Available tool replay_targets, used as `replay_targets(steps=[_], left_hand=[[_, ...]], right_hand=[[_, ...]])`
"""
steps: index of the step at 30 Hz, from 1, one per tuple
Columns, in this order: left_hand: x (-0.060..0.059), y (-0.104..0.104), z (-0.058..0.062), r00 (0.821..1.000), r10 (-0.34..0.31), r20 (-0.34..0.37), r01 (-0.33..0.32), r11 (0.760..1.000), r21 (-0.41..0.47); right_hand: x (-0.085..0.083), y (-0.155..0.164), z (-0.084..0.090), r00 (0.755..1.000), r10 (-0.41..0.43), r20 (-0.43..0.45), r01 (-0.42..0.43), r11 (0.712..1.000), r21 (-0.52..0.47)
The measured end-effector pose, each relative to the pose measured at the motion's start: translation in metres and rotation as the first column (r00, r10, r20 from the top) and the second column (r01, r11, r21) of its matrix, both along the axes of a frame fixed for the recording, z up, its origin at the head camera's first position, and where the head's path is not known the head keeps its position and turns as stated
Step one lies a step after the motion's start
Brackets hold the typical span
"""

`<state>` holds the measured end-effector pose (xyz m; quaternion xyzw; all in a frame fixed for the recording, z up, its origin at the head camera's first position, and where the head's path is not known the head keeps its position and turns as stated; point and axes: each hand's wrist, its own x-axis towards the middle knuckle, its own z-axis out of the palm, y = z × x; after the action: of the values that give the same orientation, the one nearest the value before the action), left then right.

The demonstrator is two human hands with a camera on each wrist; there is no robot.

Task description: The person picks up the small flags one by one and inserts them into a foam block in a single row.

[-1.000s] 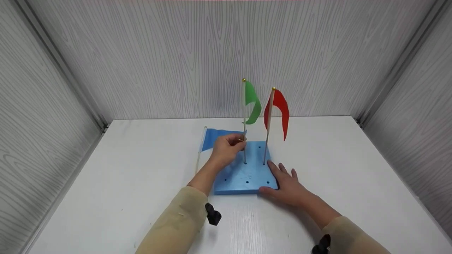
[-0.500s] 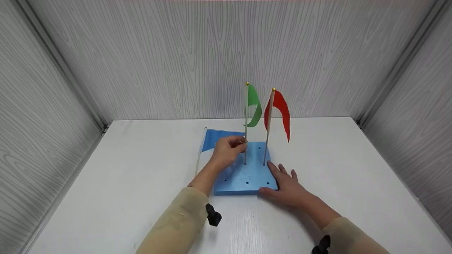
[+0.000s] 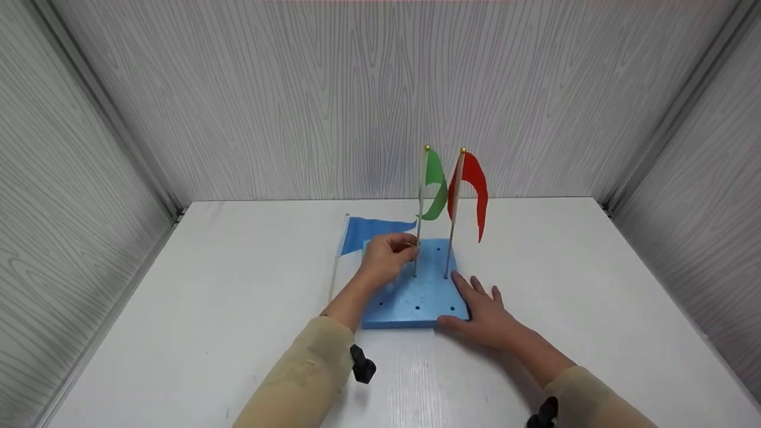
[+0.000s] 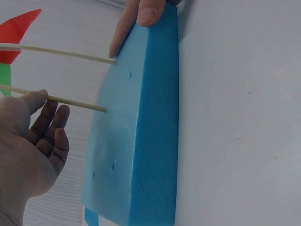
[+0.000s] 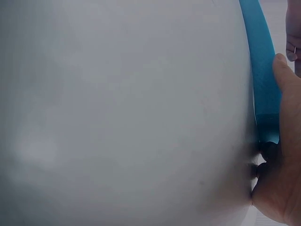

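Observation:
My left hand [image 3: 386, 261] pinches the thin wooden stick of a small green flag [image 3: 436, 176] between thumb and fingers. The stick's lower end [image 4: 89, 107] stands in a hole of a blue foam block [image 3: 410, 297], tilted slightly right. Beside it a red flag [image 3: 474, 176] stands upright in another hole, untouched. My right hand [image 3: 489, 319] rests against the block's right side with fingers spread, the thumb at the near right corner. In the right wrist view, the right hand [image 5: 288, 141] lies along the block's edge [image 5: 263, 75]; some fingertips are in shadow.
A blue flag [image 3: 376, 230] on a light stick lies on the white table [image 3: 250, 285], left of and behind the block. More holes show in the block's top. Grey wood-grain panels [image 3: 297, 101] enclose the table at the back and both sides.
The green flag's top has tilted right and come lower, nearer the red flag, as my left hand moved slightly right and down with its stick. My right hand stays in place.

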<state>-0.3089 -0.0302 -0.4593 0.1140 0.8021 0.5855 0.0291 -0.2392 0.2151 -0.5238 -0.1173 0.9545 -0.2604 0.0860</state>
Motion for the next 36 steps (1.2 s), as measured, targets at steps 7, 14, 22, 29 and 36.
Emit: replay_targets(steps=[7, 14, 22, 29, 36], left_hand=[[0.002, 0.000, -0.003, 1.000, 0.007, 0.000, -0.007, 1.000, -0.019], [0.000, 0.001, -0.006, 1.000, 0.000, -0.014, 0.000, 1.000, -0.016], [-0.001, 0.000, -0.009, 1.000, -0.011, -0.004, 0.011, 1.000, 0.014], [-0.001, -0.008, -0.011, 1.000, -0.001, 0.017, 0.000, 1.000, 0.031], [0.000, -0.033, -0.003, 1.000, 0.021, -0.018, -0.020, 0.999, 0.049]], right_hand=[[0.002, -0.001, 0.000, 1.000, 0.002, -0.004, -0.002, 1.000, -0.006], [0.003, 0.001, 0.001, 1.000, 0.005, -0.013, -0.005, 1.000, -0.007], [0.002, 0.003, -0.001, 1.000, 0.011, -0.001, -0.011, 1.000, -0.008], [0.001, 0.002, -0.004, 1.000, 0.017, -0.010, -0.018, 1.000, -0.013], [0.000, 0.000, -0.003, 1.000, 0.013, -0.008, -0.013, 1.000, -0.018]])
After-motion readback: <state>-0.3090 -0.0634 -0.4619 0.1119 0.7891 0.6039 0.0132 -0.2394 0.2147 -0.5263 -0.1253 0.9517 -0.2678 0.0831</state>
